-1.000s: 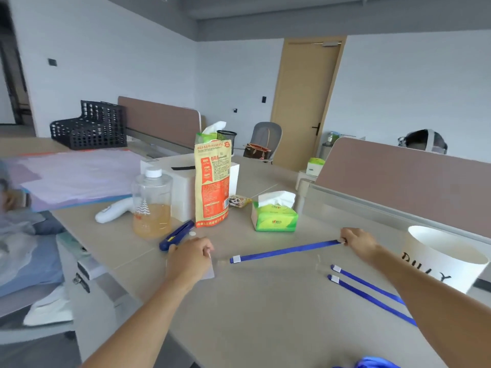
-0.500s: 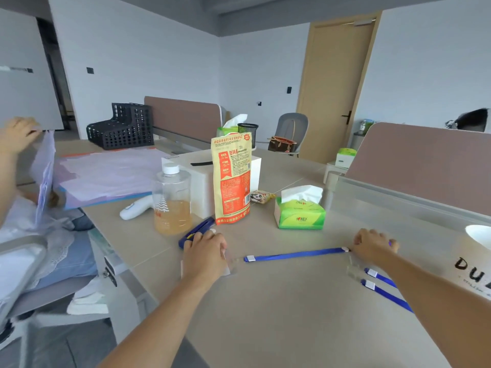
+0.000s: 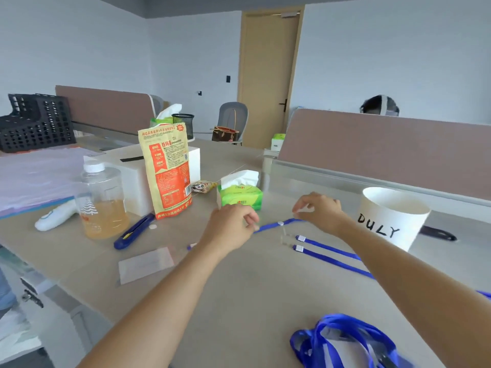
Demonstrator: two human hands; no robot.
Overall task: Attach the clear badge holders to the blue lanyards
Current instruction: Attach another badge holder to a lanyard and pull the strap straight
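Note:
A short blue lanyard stretches between my two hands just above the desk. My left hand pinches its near end. My right hand pinches the far end, where something small and white shows between the fingers. A clear badge holder lies flat on the desk, left of and below my left hand, untouched. Two more blue lanyards with white clips lie side by side under my right forearm. A heap of blue lanyards sits at the near edge.
A white paper tub marked DULY stands at the right. A green tissue pack, an orange snack bag, a bottle of amber liquid, a blue utility knife and a white box crowd the left and back.
My left hand left the badge holder and moved right to the lanyard's near end. The hands are closer together and the lanyard is lifted off the desk. The camera tilted down.

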